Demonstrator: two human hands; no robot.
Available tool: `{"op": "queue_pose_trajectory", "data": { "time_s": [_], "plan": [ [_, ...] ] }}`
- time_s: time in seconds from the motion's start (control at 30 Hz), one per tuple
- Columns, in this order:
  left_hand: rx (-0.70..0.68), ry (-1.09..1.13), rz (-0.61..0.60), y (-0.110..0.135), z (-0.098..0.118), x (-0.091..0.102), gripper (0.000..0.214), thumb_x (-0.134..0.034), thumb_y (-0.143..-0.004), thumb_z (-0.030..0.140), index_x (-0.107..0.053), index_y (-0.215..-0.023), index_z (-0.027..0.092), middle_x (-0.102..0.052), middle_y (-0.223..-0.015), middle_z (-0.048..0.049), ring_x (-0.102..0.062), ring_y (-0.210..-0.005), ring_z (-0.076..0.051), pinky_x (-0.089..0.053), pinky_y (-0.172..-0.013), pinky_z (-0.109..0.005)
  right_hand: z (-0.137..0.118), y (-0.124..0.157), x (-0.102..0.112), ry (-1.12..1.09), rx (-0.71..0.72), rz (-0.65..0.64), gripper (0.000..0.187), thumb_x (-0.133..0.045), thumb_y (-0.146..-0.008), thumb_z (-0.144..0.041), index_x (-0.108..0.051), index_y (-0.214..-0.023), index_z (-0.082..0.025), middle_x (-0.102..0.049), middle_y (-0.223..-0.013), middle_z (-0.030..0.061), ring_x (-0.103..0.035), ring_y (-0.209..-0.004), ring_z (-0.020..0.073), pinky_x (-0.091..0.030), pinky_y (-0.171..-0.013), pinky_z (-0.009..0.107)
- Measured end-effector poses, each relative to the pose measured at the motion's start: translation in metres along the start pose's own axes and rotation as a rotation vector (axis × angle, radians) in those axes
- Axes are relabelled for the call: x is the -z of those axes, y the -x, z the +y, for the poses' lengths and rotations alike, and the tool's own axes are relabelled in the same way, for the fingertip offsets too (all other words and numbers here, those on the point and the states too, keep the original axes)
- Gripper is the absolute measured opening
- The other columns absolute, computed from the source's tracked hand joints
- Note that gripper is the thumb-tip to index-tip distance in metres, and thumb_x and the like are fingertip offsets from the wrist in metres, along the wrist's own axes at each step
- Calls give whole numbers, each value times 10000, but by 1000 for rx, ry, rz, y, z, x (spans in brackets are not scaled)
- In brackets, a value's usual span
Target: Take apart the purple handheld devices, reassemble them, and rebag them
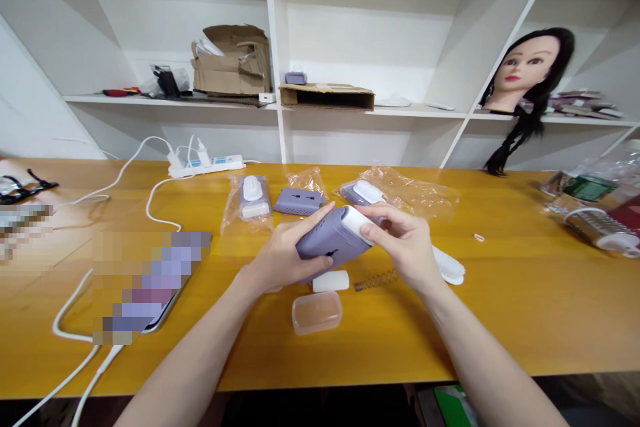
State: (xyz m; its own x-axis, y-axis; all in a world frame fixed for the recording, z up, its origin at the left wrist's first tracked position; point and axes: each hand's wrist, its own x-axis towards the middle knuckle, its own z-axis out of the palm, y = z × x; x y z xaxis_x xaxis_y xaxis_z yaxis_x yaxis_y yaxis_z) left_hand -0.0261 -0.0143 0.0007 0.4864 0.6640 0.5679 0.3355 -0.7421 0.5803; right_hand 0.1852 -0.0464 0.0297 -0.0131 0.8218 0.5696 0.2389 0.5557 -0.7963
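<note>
L hand point(281, 252): fingers clamped round purple plastic rounded-box case point(346, 248), held tilted above yellow-brown wooden counter point(395, 347). R hand point(409, 240): fingers clamped on white textured end piece point(356, 221) at case's R end. On counter nr: clear plastic rounded-rectangular cap point(317, 313), coiled metal spring point(375, 281).

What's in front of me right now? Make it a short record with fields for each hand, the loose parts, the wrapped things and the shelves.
Left hand: holding the purple case
Right hand: fingers on the white piece at the case's right end
Loose parts: spring, small white block, clear tub, white oval part partly hidden by the right arm
Wrapped things: two purple-and-white items in clear plastic
Between those: purple shell
Shelves: mannequin head, cardboard boxes
</note>
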Motion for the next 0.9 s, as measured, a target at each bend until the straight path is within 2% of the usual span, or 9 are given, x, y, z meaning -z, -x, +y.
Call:
{"op": "queue_pose_trajectory", "data": {
  "time_s": [0.13, 0.33, 0.6, 0.77, 0.9],
  "plan": [
    [99, 71, -43, 0, -1, 1, 825, -717, -684, 213, -385, -1431, 328, -575, -1354, -41, -597, -1146, -260, -503, -944, -393, 1, -7, 6, -184, -151, -69, 140, -767, -684, -278, -764, -820, -248, -720, -803, 11, -606, -696, 143, -465, -626, 287],
    [206, 192, -87, -2, -3, 3, 827, -722, -684, 236, -384, -1434, 316, -546, -1387, -30, -556, -1198, -275, -466, -987, -402, -2, -7, 0, -132, -140, 14, 141, -767, -691, -297, -771, -823, -246, -722, -738, 6, -584, -631, 130, -440, -589, 276],
    [174, 223, -82, -1, -11, 3, 851, -745, -685, 300, -361, -1443, 340, -510, -1421, -20, -489, -1274, -301, -406, -1051, -433, -5, -7, -8, -122, -119, 109, 96, -760, -672, -243, -762, -768, -238, -715, -712, -7, -553, -591, 110, -421, -564, 262],
    [135, 233, -28, -1, -12, 0, 858, -742, -690, 305, -345, -1448, 351, -514, -1417, -22, -513, -1249, -289, -410, -1048, -436, -7, -6, -17, -177, -157, 228, 62, -751, -667, -241, -751, -728, -228, -703, -666, -14, -572, -581, 112, -434, -557, 255],
    [154, 163, -7, -2, -13, -2, 858, -731, -698, 297, -329, -1453, 356, -530, -1402, -25, -552, -1206, -283, -432, -1026, -448, -7, -8, -18, -44, -135, 192, 149, -730, -698, -252, -766, -840, -229, -746, -794, 21, -644, -702, 165, -496, -651, 309]
  ]
}}
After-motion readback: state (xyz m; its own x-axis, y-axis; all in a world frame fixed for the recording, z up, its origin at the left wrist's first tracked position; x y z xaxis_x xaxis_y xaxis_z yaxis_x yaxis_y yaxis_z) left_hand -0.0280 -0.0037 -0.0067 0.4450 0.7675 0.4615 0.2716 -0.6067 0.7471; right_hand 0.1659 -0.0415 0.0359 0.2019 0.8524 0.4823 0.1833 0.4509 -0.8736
